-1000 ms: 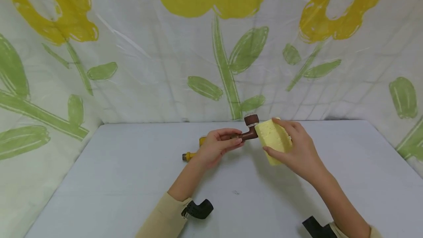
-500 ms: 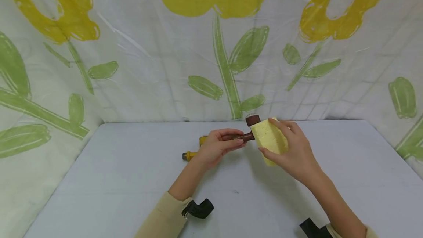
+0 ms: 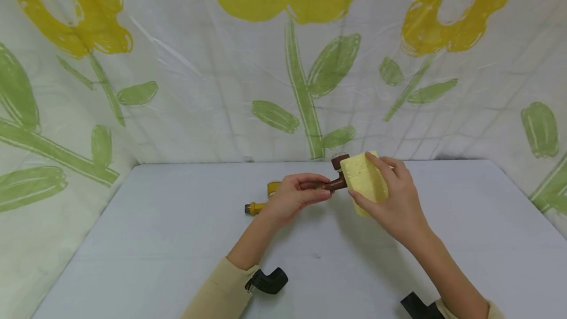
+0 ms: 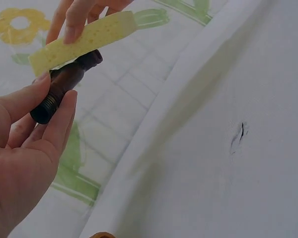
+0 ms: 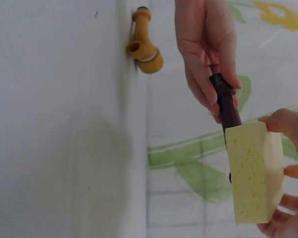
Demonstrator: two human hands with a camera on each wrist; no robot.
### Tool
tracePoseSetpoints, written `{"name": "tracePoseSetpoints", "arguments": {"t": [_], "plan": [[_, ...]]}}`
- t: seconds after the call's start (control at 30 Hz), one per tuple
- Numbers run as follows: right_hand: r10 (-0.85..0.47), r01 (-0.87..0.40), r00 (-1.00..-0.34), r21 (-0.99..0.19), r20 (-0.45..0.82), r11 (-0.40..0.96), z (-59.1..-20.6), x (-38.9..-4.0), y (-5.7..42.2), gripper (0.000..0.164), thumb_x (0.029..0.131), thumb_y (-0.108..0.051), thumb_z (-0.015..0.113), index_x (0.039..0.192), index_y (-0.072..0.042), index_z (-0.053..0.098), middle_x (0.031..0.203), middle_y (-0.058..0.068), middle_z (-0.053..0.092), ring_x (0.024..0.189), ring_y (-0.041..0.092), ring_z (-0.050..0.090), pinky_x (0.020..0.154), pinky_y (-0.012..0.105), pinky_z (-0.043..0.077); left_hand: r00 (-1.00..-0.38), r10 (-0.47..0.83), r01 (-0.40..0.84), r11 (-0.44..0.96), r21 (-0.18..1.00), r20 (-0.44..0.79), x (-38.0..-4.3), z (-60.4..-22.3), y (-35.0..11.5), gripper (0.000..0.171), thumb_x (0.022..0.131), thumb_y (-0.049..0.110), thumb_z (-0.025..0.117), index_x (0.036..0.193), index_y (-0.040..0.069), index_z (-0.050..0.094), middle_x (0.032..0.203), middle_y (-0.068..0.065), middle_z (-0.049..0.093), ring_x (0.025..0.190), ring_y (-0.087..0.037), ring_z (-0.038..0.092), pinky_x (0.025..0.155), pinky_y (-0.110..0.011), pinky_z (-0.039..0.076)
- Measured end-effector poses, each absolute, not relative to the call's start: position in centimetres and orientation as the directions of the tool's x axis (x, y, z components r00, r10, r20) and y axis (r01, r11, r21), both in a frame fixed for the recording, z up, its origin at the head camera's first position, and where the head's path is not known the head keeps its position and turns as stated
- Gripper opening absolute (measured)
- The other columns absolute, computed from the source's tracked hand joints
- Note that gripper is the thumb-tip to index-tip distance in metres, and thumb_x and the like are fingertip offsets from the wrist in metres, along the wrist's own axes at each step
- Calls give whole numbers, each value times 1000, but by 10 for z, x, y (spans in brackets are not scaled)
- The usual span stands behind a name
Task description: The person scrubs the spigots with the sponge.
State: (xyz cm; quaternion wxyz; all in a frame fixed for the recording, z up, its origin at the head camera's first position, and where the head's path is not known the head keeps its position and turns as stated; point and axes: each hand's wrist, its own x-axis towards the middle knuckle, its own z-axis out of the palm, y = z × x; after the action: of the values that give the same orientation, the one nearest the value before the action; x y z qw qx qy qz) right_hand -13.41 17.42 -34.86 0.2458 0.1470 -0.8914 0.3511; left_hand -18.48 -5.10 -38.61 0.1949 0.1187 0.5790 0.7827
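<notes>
My left hand [image 3: 288, 200] grips a brown pipe-shaped piece [image 3: 335, 184] by its stem, above the white table. The piece bends up to a round capped head, and a dark threaded end [image 4: 44, 113] shows in the left wrist view. Fingers and thumb of my right hand [image 3: 400, 208] hold a yellow sponge [image 3: 365, 181] by its edges. The sponge lies against the brown piece and covers part of its bend. In the right wrist view the sponge [image 5: 248, 173] hides the far end of the piece.
Behind my left hand, a yellow-orange pipe-shaped piece [image 3: 255, 208] lies on the table [image 3: 177, 230], partly hidden; the right wrist view shows its side opening and ringed end [image 5: 151, 63]. A flower-painted sheet [image 3: 199, 87] hangs along the back edge.
The sponge moves left over the brown piece, then back up and slightly right. The brown piece shifts slightly right, its head tilting a little. My left hand keeps its grip.
</notes>
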Motion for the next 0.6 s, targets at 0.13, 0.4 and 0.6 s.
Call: {"name": "tracePoseSetpoints", "arguments": {"t": [0.13, 0.4, 0.6], "plan": [[-65, -442, -823, -564, 564, 698, -348, -135, 176, 78, 75, -6, 95, 146, -2, 60, 135, 27, 55, 122, 47, 54, 88, 57, 51, -888, 456, -173, -201, 964, -64, -182, -384, -49, 33, 95, -12, 68, 128, -14, 65, 105, -2, 77, 93, -9, 74, 86, -26, 60], [-134, -449, -844, -547, 519, 706, -347, -134, 181, 77, 77, -9, 93, 146, -6, 60, 134, 23, 55, 116, 43, 56, 84, 57, 53, -894, 444, -178, -217, 960, -65, -181, -384, -47, 33, 96, -12, 67, 129, -16, 64, 106, -7, 78, 93, -10, 75, 90, -27, 61], [-125, -441, -848, -554, 516, 706, -347, -134, 182, 79, 78, -10, 94, 148, -5, 58, 135, 25, 53, 120, 46, 54, 89, 61, 51, -881, 469, -147, -140, 979, -65, -180, -384, -47, 29, 96, -4, 72, 125, -9, 70, 103, -4, 80, 93, -9, 74, 94, -36, 60]]}}
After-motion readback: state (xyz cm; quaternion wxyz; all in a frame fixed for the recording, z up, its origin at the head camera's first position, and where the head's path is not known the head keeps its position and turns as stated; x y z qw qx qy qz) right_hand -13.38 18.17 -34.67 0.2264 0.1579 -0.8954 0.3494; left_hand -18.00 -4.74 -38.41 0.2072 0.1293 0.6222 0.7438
